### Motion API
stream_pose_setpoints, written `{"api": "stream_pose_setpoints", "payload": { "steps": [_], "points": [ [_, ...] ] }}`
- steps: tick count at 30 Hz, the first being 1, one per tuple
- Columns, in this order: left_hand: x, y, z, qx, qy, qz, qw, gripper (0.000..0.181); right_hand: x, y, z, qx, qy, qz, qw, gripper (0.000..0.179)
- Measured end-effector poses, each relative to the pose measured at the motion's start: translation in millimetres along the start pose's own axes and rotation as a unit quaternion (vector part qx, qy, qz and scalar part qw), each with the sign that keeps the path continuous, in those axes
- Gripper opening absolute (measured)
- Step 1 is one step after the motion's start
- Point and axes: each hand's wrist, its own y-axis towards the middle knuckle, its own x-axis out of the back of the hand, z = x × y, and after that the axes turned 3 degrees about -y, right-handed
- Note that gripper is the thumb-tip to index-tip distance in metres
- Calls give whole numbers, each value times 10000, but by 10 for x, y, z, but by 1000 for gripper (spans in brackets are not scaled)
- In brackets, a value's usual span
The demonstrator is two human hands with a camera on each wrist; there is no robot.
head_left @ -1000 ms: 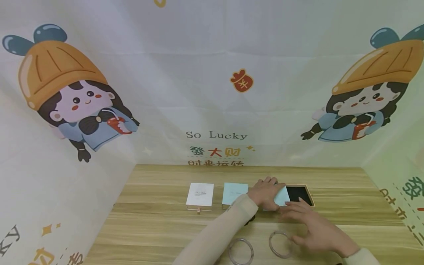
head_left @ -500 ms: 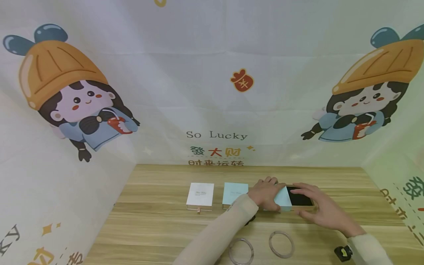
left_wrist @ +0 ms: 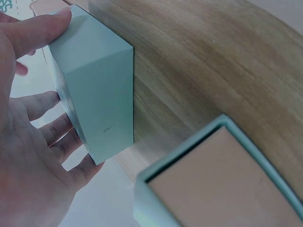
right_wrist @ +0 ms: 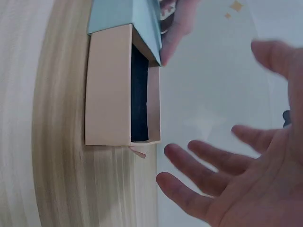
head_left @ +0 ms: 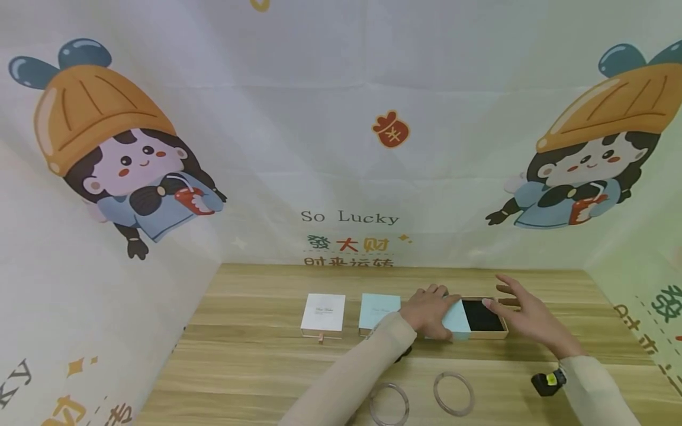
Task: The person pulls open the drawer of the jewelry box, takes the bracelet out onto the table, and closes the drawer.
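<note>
My left hand (head_left: 428,312) holds a pale blue drawer-style gift box (head_left: 457,318), thumb on the near side and fingers over the far side. In the left wrist view, the thumb and fingertips press opposite sides of the blue sleeve (left_wrist: 102,94). Out of the sleeve's right end juts a pinkish drawer (right_wrist: 109,90) with a black lining (head_left: 482,316); a small ribbon tab (right_wrist: 137,152) hangs from its end. My right hand (head_left: 533,319) is raised by that end, fingers spread and holding nothing; in the right wrist view a gap separates them from the drawer.
A second pale blue box (head_left: 377,307) and a white box (head_left: 322,313) stand in line to the left. Two bangles, one on the left (head_left: 389,404) and one on the right (head_left: 453,393), lie on the wooden table nearer me. A printed cloth (head_left: 346,177) hangs behind.
My right hand has moved right and back, from in front of the box, past the drawer, to beyond its right end. My left hand has kept its hold on the box.
</note>
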Motion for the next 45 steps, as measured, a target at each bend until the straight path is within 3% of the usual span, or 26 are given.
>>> {"api": "stream_pose_setpoints", "payload": {
  "steps": [5,13,19,29,45],
  "points": [
    [7,0,9,-34,7,5,10000,85,46,62,-72,-535,-5,-23,9986,81],
    [-22,11,20,-87,-10,-4,10000,86,95,149,-217,-1183,787,89,9898,86],
    [-23,2,17,-98,-37,23,9999,87,87,196,-333,-1527,941,318,9833,80],
    [-33,11,19,-69,-70,-34,9999,87,-14,224,-516,-1447,898,563,9838,49],
    [-28,0,21,-23,-103,-41,9999,85,-92,202,-577,-1166,834,344,9891,37]
  ]
}}
